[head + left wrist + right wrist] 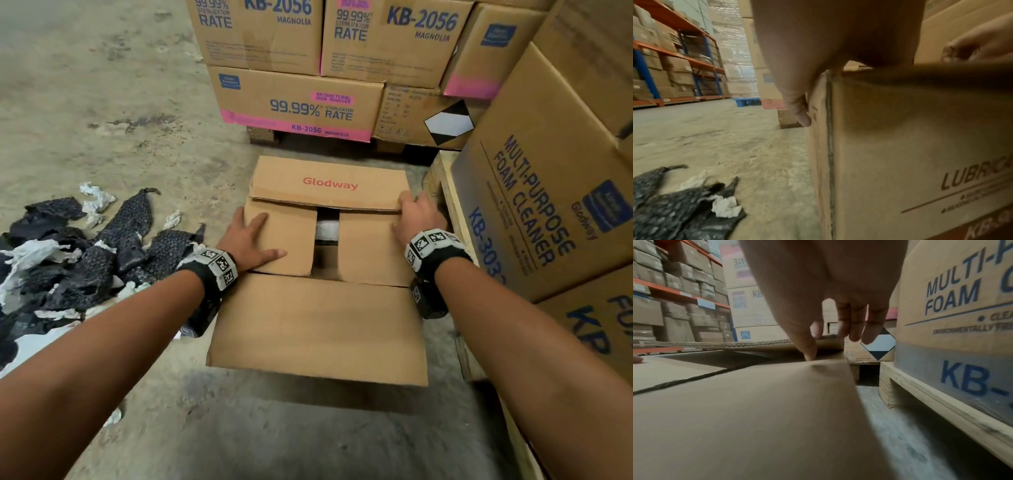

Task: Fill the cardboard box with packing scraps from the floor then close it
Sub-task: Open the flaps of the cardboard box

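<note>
The brown cardboard box (315,325) stands on the concrete floor in front of me. Its two inner flaps are folded down. My left hand (253,240) lies flat on the left inner flap (291,246), one finger (801,113) hanging over the box's left side. My right hand (406,214) rests its fingers on the corner of the far "Glodway" flap (329,185), which is nearly down, while its thumb (807,347) touches the right inner flap (370,250). A white scrap (327,228) shows in the gap between them. The near flap hangs outward. Black and white packing scraps (68,260) lie left.
Stacked printed cartons (298,102) stand on a pallet just behind the box. A large foam-cleaner carton (548,205) on a wooden pallet (448,192) sits close on the right. Warehouse racking (674,56) is far left. Bare floor lies before the box.
</note>
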`<state>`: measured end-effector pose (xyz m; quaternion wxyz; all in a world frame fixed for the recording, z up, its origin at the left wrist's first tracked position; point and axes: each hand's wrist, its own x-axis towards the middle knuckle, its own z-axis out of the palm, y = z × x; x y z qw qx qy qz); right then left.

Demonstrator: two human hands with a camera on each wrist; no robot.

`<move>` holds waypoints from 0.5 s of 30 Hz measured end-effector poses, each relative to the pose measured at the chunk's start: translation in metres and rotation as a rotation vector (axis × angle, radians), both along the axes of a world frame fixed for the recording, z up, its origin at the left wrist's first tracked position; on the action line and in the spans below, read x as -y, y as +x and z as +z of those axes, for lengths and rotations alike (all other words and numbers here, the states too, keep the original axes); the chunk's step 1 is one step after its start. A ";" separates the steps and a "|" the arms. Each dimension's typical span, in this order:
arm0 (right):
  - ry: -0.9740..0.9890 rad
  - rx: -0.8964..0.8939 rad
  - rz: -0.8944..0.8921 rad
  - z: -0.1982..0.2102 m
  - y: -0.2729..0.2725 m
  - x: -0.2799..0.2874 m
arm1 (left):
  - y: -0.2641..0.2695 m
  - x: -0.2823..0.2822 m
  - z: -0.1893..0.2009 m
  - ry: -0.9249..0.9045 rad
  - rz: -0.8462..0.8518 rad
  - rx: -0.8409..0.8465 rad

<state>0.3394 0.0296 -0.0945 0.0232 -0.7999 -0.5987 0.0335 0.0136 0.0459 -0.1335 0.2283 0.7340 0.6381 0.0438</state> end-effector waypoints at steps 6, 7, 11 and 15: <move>-0.005 0.090 0.148 -0.003 0.007 -0.026 | 0.002 -0.002 -0.019 0.065 -0.002 -0.054; -0.051 0.118 0.215 -0.001 0.009 -0.030 | 0.002 -0.002 -0.019 0.070 -0.005 -0.055; -0.102 0.128 0.363 0.013 0.005 -0.038 | 0.002 0.000 -0.020 0.102 -0.015 -0.052; 0.058 0.053 0.342 0.035 0.001 -0.038 | 0.003 0.002 -0.015 0.079 -0.019 -0.074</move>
